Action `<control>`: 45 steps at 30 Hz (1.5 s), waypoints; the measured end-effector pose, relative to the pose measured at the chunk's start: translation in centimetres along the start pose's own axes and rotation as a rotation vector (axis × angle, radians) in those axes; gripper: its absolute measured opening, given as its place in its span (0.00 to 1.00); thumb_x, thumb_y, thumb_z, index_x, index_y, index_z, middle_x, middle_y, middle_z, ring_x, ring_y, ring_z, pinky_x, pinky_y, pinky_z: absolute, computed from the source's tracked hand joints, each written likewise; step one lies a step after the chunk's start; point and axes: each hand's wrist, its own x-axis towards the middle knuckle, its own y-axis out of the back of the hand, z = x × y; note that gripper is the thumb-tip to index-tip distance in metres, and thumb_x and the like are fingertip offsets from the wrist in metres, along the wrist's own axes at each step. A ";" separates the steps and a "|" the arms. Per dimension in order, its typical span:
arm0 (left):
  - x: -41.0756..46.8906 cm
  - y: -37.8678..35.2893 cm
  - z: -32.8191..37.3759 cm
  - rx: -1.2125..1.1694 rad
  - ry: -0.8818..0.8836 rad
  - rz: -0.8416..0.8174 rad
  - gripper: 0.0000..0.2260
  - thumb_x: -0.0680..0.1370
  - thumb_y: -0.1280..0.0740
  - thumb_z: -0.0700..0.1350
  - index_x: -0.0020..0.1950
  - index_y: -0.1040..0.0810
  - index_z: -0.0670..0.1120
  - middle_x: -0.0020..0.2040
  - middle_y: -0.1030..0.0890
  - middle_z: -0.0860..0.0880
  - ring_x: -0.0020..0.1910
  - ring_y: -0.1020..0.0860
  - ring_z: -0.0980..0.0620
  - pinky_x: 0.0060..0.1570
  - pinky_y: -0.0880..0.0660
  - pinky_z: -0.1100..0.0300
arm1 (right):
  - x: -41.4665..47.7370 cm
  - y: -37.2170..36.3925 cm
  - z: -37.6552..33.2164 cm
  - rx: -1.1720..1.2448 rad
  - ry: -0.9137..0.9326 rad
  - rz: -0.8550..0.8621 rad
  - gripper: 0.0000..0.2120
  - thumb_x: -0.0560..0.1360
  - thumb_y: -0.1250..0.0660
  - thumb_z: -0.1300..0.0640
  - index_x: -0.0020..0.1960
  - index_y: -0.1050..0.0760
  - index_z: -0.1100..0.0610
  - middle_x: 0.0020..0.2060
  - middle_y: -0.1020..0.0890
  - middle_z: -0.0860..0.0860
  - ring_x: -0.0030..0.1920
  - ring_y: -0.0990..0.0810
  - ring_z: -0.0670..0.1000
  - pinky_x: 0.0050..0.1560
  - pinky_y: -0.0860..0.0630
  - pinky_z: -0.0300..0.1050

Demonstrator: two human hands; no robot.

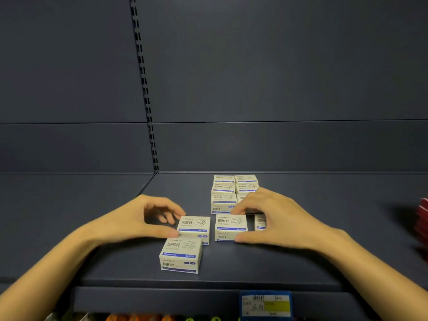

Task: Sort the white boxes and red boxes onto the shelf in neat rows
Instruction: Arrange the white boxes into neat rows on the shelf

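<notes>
Left hand (148, 218): fingers curled, thumb and index tips pinching the left end of the left box (194, 225). That box sits in front of the rear block (224, 195) and a bit to its left.

Right hand (278, 218): also curled, with the index at the back edge and the thumb at the front face of the middle box (230, 227), pinching it front to back. The middle box is directly in front of the rear block, nearly touching it.

Half-hidden box (260, 222): under the right palm, front-right of the block. Can't tell whether the hand touches it.

Front box (180, 256): furthest forward of the block and left of it, skewed, its back edge against the left box.

The rear block is two columns of white boxes pushed up to the back panel (278, 147).

Edges and room:
- The shelf (301, 262) shows bare deck from the block left to the slotted upright (143, 89).
- There is also bare deck to the right, out to the red boxes (422, 218) at the frame edge, well apart from the block.
- The front lip, with the price label (266, 303), runs just ahead of the front box.
</notes>
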 end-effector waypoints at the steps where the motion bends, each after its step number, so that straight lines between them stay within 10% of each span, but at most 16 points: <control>1: -0.1 -0.1 -0.1 -0.006 -0.002 0.009 0.15 0.66 0.25 0.53 0.52 0.19 0.55 0.51 0.17 0.50 0.49 0.20 0.53 0.54 0.24 0.60 | 0.0 0.0 -0.1 -0.006 -0.006 0.004 0.22 0.66 0.34 0.33 0.57 0.27 0.40 0.52 0.25 0.34 0.55 0.30 0.37 0.57 0.30 0.36; 7: 0.2 -0.3 0.0 -0.033 0.013 0.018 0.14 0.65 0.26 0.50 0.50 0.18 0.53 0.50 0.16 0.50 0.49 0.19 0.54 0.51 0.24 0.66 | -0.4 0.6 0.1 -0.027 -0.089 0.040 0.21 0.64 0.33 0.35 0.55 0.26 0.40 0.39 0.31 0.32 0.44 0.30 0.35 0.47 0.31 0.33; 30: 2.4 -3.5 2.3 0.063 -0.064 0.250 0.16 0.64 0.32 0.60 0.47 0.18 0.55 0.45 0.17 0.59 0.44 0.20 0.57 0.50 0.24 0.61 | -2.5 1.0 2.5 -0.015 -0.183 0.099 0.23 0.63 0.33 0.33 0.56 0.29 0.38 0.50 0.27 0.33 0.49 0.30 0.35 0.43 0.33 0.31; 45: -3.2 -2.5 1.7 0.074 -0.031 0.054 0.19 0.63 0.26 0.58 0.52 0.20 0.59 0.52 0.20 0.58 0.51 0.21 0.56 0.50 0.25 0.66 | -6.9 2.5 2.9 0.168 -0.191 0.038 0.15 0.61 0.27 0.39 0.47 0.21 0.37 0.47 0.20 0.32 0.49 0.22 0.38 0.50 0.25 0.36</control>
